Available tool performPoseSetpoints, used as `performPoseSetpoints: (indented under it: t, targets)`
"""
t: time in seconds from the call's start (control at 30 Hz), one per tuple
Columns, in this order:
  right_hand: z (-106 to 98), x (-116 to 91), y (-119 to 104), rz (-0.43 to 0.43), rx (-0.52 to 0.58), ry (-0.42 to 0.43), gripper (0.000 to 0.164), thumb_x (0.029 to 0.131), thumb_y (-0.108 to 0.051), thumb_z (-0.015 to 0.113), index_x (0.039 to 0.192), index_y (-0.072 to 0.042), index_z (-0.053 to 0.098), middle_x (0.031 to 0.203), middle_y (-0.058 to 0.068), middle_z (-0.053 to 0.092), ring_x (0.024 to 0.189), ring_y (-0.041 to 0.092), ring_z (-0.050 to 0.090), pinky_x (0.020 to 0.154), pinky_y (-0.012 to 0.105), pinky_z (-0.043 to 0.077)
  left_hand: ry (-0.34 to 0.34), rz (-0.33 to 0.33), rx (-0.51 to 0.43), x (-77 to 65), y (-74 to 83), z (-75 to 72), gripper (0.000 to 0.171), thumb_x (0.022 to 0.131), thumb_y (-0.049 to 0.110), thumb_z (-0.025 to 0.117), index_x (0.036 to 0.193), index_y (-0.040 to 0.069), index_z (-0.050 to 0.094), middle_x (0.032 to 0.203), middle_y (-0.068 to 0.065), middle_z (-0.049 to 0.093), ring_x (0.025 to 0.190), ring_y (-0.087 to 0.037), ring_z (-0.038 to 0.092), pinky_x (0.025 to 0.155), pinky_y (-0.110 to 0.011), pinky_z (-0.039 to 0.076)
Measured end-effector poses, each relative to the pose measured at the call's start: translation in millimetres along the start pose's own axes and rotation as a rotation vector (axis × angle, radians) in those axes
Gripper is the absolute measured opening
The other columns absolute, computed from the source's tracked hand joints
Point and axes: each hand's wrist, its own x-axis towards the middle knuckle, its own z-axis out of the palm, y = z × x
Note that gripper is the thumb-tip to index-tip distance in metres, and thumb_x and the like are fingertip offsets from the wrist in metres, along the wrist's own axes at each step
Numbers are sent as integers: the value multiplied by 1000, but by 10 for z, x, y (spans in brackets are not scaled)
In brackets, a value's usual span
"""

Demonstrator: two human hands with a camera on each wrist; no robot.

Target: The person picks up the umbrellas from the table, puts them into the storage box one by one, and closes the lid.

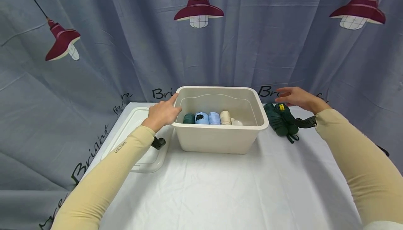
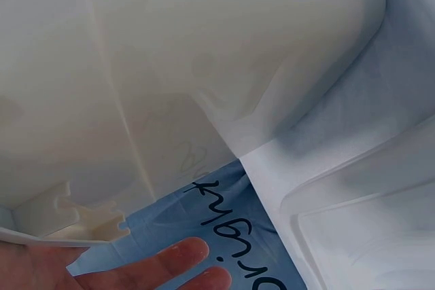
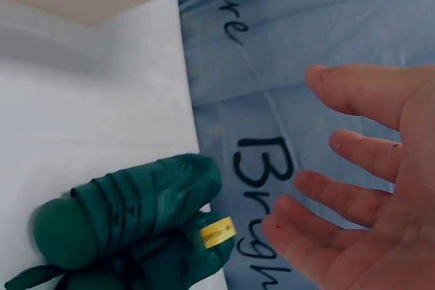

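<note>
My left hand (image 1: 162,113) rests at the left rim of an off-white plastic bin (image 1: 217,139), its index finger pointing along the edge. In the left wrist view, straight fingers (image 2: 173,259) extend beside the bin's outer wall. Inside stands a row of rolled bundles: a dark green one (image 1: 189,118), a blue one (image 1: 202,118), a light blue one (image 1: 214,118) and a cream one (image 1: 225,117). To the right of the bin, my right hand (image 1: 297,97) hovers with spread fingers just above dark green rolled bundles (image 1: 280,119), holding nothing. One bundle bears a yellow label (image 3: 217,232).
A translucent white lid (image 1: 151,160) lies flat at the left of the table, partly under the left forearm. White cloth covers the table (image 1: 220,191). Behind hangs a grey-blue curtain (image 1: 245,48) printed with red lamps and lettering.
</note>
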Motion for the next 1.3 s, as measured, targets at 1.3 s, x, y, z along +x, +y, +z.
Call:
performPoseSetpoints:
  t: [1.3]
  targets:
    - [209, 268, 780, 147, -25, 54, 85, 98, -28, 60, 159, 4, 11, 155, 41, 16, 137, 60, 27, 106, 70, 34, 0, -13, 1, 26, -11, 19, 70, 98, 50, 36, 163, 35, 13, 104, -14, 67, 80, -30, 61, 71, -48, 45]
